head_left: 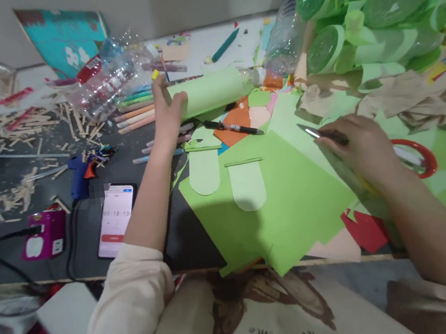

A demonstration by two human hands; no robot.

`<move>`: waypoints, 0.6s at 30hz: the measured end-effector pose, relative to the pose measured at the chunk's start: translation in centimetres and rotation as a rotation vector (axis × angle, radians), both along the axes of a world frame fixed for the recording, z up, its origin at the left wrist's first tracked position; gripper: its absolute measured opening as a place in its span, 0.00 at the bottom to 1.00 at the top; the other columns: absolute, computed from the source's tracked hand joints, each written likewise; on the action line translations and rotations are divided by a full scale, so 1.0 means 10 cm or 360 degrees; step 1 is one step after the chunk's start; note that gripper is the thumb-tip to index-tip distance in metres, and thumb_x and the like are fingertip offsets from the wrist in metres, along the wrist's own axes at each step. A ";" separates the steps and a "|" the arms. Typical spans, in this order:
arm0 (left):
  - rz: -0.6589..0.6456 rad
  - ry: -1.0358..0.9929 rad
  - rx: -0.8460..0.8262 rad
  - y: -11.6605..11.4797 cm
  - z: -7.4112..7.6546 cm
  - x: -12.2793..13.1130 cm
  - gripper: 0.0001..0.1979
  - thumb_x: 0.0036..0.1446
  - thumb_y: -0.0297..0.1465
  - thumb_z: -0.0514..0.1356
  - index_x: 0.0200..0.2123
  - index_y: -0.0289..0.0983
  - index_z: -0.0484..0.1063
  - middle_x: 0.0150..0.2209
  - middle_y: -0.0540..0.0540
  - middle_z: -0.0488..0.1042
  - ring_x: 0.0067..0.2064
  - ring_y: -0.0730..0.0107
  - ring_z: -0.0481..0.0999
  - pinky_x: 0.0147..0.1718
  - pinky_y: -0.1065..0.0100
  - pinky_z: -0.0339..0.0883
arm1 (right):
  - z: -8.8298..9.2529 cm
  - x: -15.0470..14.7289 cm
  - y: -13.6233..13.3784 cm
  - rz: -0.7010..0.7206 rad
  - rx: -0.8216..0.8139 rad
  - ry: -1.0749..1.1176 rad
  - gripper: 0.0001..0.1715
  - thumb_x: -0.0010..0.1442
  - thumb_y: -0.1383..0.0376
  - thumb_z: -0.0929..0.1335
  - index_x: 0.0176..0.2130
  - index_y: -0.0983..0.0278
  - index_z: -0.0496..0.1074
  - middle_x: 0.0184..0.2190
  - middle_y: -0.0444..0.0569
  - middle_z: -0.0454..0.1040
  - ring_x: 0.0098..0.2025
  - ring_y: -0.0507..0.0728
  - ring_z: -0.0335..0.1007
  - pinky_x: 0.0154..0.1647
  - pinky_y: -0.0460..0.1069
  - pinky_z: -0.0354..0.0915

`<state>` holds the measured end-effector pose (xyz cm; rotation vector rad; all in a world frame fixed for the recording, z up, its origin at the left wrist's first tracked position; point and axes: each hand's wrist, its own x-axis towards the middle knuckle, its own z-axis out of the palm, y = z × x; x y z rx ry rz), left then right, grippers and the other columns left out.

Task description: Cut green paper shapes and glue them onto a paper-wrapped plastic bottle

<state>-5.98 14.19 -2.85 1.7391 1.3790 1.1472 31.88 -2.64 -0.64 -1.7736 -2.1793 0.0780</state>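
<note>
Pale-green paper-wrapped plastic bottle (214,92) sits beyond a slim black pen (238,128); our left hand (167,109) grasps its base end. Our right hand (358,145) grips a dark-handled, pointed metal blade (311,132) above green paper sheets (299,195).

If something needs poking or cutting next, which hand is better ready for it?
Probably the right hand: it already holds a pointed metal tool, its tip sticking out past the fingers. The left hand is busy holding one end of the green-wrapped bottle.
</note>
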 end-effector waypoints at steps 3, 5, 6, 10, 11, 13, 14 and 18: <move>0.0018 0.0334 0.0333 -0.25 0.21 0.04 0.40 0.59 0.57 0.57 0.66 0.42 0.51 0.72 0.38 0.48 0.75 0.52 0.40 0.73 0.52 0.33 | 0.02 -0.07 -0.03 -0.0131 0.0102 -0.0119 0.23 0.66 0.53 0.63 0.43 0.68 0.76 0.37 0.64 0.78 0.40 0.69 0.73 0.42 0.60 0.68; -0.0157 0.0560 0.0426 -0.61 0.33 0.12 0.36 0.62 0.56 0.53 0.67 0.46 0.53 0.74 0.42 0.48 0.75 0.54 0.41 0.73 0.52 0.36 | 0.04 -0.21 -0.11 -0.0048 0.0045 -0.0091 0.24 0.67 0.51 0.61 0.43 0.65 0.75 0.39 0.61 0.78 0.41 0.68 0.73 0.43 0.61 0.68; -0.0312 0.0675 0.0393 -0.82 0.37 0.18 0.33 0.64 0.55 0.51 0.67 0.46 0.56 0.73 0.42 0.52 0.75 0.52 0.46 0.72 0.49 0.41 | 0.04 -0.29 -0.16 -0.0015 -0.0030 -0.0075 0.23 0.68 0.50 0.60 0.42 0.64 0.74 0.38 0.60 0.78 0.41 0.68 0.73 0.43 0.60 0.68; -0.0874 0.1062 0.0209 -1.57 0.31 0.38 0.28 0.65 0.50 0.51 0.62 0.44 0.68 0.68 0.40 0.65 0.69 0.50 0.64 0.67 0.48 0.59 | -0.02 -0.54 -0.34 -0.0057 -0.0172 -0.0013 0.23 0.64 0.45 0.64 0.41 0.62 0.70 0.35 0.57 0.73 0.39 0.68 0.70 0.42 0.61 0.67; -0.0891 0.1087 0.0197 -1.70 0.26 0.40 0.26 0.65 0.48 0.53 0.62 0.46 0.68 0.67 0.42 0.65 0.69 0.52 0.64 0.67 0.49 0.59 | -0.04 -0.57 -0.36 -0.0086 -0.0190 0.0025 0.22 0.63 0.45 0.65 0.40 0.61 0.69 0.34 0.56 0.71 0.38 0.68 0.70 0.42 0.61 0.67; -0.0892 0.1097 0.0196 -1.86 0.19 0.39 0.25 0.64 0.45 0.56 0.63 0.48 0.67 0.67 0.44 0.66 0.68 0.53 0.65 0.67 0.50 0.60 | -0.07 -0.59 -0.36 -0.0113 -0.0256 0.0111 0.20 0.61 0.46 0.67 0.36 0.59 0.65 0.32 0.54 0.70 0.36 0.66 0.69 0.39 0.59 0.67; -0.0880 0.1087 0.0201 -1.91 0.16 0.36 0.26 0.64 0.44 0.56 0.63 0.48 0.66 0.67 0.45 0.66 0.68 0.53 0.65 0.66 0.49 0.60 | -0.07 -0.59 -0.36 -0.0116 -0.0302 0.0158 0.19 0.60 0.46 0.67 0.34 0.58 0.63 0.30 0.52 0.69 0.34 0.65 0.68 0.36 0.58 0.66; -0.0831 0.1128 0.0268 -1.93 0.11 0.21 0.26 0.66 0.43 0.54 0.65 0.48 0.64 0.69 0.44 0.63 0.69 0.49 0.63 0.66 0.46 0.61 | 0.07 -0.50 -0.34 -0.0176 -0.0586 0.0409 0.18 0.58 0.48 0.66 0.30 0.56 0.58 0.23 0.45 0.66 0.24 0.59 0.64 0.25 0.53 0.60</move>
